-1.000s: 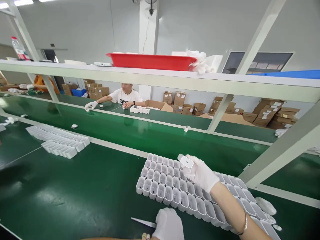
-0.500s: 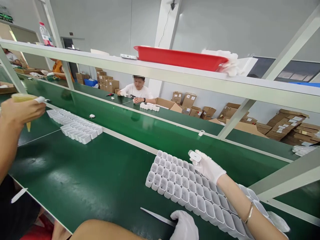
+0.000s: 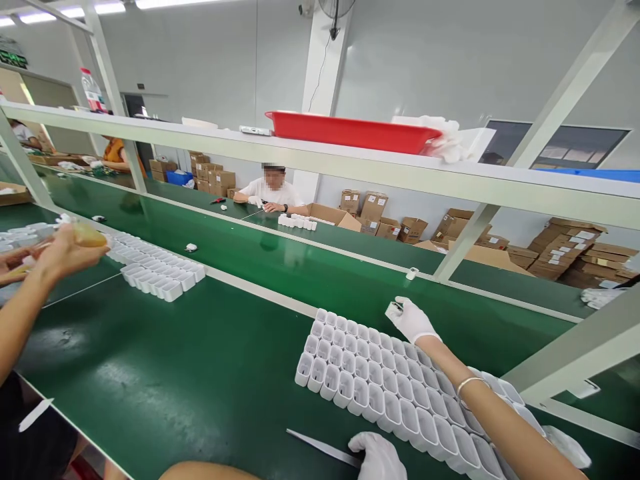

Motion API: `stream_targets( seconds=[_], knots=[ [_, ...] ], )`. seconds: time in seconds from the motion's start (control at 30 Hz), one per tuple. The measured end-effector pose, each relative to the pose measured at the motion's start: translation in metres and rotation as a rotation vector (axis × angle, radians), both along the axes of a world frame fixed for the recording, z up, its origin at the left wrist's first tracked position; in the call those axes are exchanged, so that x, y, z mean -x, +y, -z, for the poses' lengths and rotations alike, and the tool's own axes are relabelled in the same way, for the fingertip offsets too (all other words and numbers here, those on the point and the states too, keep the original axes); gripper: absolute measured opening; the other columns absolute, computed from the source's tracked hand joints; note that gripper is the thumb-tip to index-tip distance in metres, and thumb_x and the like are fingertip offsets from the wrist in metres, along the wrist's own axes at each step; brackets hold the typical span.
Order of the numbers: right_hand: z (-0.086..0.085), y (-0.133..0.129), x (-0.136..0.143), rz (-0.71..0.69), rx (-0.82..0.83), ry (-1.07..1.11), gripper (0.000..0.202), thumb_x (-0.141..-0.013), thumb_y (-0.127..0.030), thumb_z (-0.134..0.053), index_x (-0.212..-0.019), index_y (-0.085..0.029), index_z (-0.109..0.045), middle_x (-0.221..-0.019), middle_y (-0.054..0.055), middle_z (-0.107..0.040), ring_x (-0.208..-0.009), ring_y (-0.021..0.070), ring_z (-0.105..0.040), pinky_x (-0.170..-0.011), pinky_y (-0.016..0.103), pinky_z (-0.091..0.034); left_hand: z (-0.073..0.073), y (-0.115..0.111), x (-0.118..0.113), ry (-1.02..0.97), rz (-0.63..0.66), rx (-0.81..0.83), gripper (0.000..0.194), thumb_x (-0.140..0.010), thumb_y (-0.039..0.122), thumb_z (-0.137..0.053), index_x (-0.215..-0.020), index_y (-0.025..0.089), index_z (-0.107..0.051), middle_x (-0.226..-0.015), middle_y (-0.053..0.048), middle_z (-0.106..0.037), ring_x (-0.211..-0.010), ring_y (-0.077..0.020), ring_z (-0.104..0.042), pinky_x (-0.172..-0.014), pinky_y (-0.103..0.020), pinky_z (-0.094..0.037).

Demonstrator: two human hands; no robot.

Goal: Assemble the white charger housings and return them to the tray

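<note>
Right hand [image 3: 413, 321], white fabric glove, right of centre, reaching over the green belt. Fingers drawn in, a narrow pinch on a small white piece [image 3: 395, 309] with a dark detail; glove covers part of it, so its full shape is unclear. Thin metal bangle [image 3: 473, 381] at the wrist.

Left hand [image 3: 381, 457], also gloved in white, at the bottom edge, right of centre. Fingers curled, palm side hidden, lower part cut off by the frame. A slim, pale, pointed tool [image 3: 323, 447] runs along the green, glossy bench [image 3: 200, 373] to that glove; its near end is out of sight, so cannot tell how firmly it is held.

Open-topped white plastic cups [image 3: 360, 373], rounded rectangles in tight rows, lower right; the right forearm hides some. Crumpled translucent bag [image 3: 567, 445] beyond them, lower right. Second block of white cups [image 3: 160, 270] left of centre.

Left edge: another person's bare hands [image 3: 67, 253], one holding a yellowish object [image 3: 89, 235], too blurred to name. Smooth red tray [image 3: 350, 132] on the shelf above, white crumpled material [image 3: 440, 139] at its right end. Seated person [image 3: 275, 190] across the belt, partly blurred.
</note>
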State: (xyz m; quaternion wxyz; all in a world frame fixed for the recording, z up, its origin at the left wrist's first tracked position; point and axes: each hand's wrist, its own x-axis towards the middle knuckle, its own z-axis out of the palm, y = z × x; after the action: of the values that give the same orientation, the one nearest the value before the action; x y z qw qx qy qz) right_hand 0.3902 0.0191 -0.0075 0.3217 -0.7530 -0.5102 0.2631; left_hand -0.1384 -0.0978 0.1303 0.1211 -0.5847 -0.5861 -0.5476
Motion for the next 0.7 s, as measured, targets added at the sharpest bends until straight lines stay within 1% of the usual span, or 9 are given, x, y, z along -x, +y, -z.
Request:
stream_targets(
  seconds=[0.1,0.17,0.2,0.27,0.3,0.4,0.5,0.6,0.7],
  knots=[
    [0.005,-0.003,0.003,-0.027,0.034,-0.160,0.030,-0.095,-0.031,-0.063,-0.121,-0.019,-0.060,-0.124,0.009,-0.062,-0.106,0.0232,-0.063,-0.089,0.043,-0.054,0.006,0.026,0.061,0.080,-0.006,-0.020,0.048,-0.074,0.019,-0.019,-0.047,0.018,-0.058,-0.050,0.003,-0.043,-0.061,-0.0095,-0.071,-0.050,-0.019,-0.045],
    [0.003,-0.005,0.005,-0.063,0.049,-0.233,0.029,-0.095,-0.032,-0.063,-0.120,-0.019,-0.061,-0.123,0.009,-0.063,-0.104,0.0227,-0.064,-0.089,0.043,-0.054,0.016,0.044,0.101,0.572,0.153,-0.065,0.055,-0.067,0.006,-0.006,-0.038,0.016,-0.052,-0.047,0.004,-0.044,-0.047,-0.0013,-0.064,-0.054,-0.018,-0.042],
    [0.000,-0.007,0.006,-0.081,0.046,-0.264,0.030,-0.095,-0.033,-0.062,-0.120,-0.018,-0.061,-0.123,0.008,-0.063,-0.104,0.0228,-0.064,-0.089,0.044,-0.054,0.022,0.050,0.118,0.775,0.176,-0.127,0.059,-0.066,0.003,-0.003,-0.038,0.015,-0.054,-0.048,0.006,-0.049,-0.046,0.0009,-0.063,-0.055,-0.017,-0.041],
    [-0.010,-0.012,0.008,-0.111,0.012,-0.322,0.035,-0.094,-0.035,-0.062,-0.125,-0.018,-0.058,-0.126,0.010,-0.061,-0.107,0.0246,-0.063,-0.091,0.047,-0.053,0.036,0.053,0.139,0.961,0.146,-0.226,0.063,-0.066,0.002,-0.001,-0.041,0.014,-0.058,-0.051,0.007,-0.056,-0.050,0.0022,-0.065,-0.056,-0.016,-0.039],
    [-0.016,-0.018,0.010,-0.127,-0.018,-0.347,0.038,-0.095,-0.035,-0.062,-0.128,-0.017,-0.056,-0.128,0.011,-0.059,-0.108,0.0259,-0.062,-0.092,0.049,-0.051,0.044,0.050,0.143,0.973,0.104,-0.241,0.063,-0.068,0.004,-0.001,-0.042,0.014,-0.058,-0.051,0.007,-0.058,-0.053,0.0010,-0.066,-0.054,-0.015,-0.038],
    [-0.029,-0.054,0.020,-0.242,-0.123,-0.374,0.038,-0.097,-0.035,-0.054,-0.130,-0.017,-0.056,-0.127,0.015,-0.059,-0.107,0.0260,-0.062,-0.096,0.045,-0.048,0.061,0.023,0.126,0.772,-0.074,-0.116,0.055,-0.074,0.013,-0.010,-0.051,0.011,-0.060,-0.054,0.003,-0.061,-0.074,-0.0111,-0.074,-0.052,-0.019,-0.043],
    [-0.023,-0.119,0.041,-0.482,-0.161,-0.340,0.028,-0.095,-0.045,-0.053,-0.107,-0.026,-0.069,-0.097,0.006,-0.068,-0.087,0.0228,-0.065,-0.082,0.037,-0.054,0.064,-0.007,0.087,0.735,-0.099,0.183,0.043,-0.075,0.025,-0.026,-0.069,0.013,-0.067,-0.070,-0.002,-0.066,-0.099,-0.0263,-0.072,-0.060,-0.034,-0.056],
    [0.000,-0.182,0.069,-0.866,-0.291,-0.353,0.031,-0.097,-0.045,-0.046,-0.090,-0.028,-0.071,-0.080,0.004,-0.066,-0.073,0.0232,-0.064,-0.069,0.040,-0.055,0.048,-0.018,0.054,0.843,-0.091,0.481,0.040,-0.075,0.032,-0.033,-0.082,0.020,-0.070,-0.081,-0.001,-0.064,-0.111,-0.0280,-0.067,-0.061,-0.035,-0.057],
    [0.026,-0.212,0.086,-0.909,-0.305,-0.247,0.030,-0.100,-0.039,-0.043,-0.104,-0.028,-0.070,-0.092,0.008,-0.070,-0.079,0.0237,-0.068,-0.073,0.040,-0.058,0.023,-0.009,0.042,0.881,-0.071,0.594,0.040,-0.074,0.034,-0.035,-0.091,0.021,-0.069,-0.085,0.001,-0.060,-0.113,-0.0264,-0.065,-0.062,-0.031,-0.056]
  ],
)
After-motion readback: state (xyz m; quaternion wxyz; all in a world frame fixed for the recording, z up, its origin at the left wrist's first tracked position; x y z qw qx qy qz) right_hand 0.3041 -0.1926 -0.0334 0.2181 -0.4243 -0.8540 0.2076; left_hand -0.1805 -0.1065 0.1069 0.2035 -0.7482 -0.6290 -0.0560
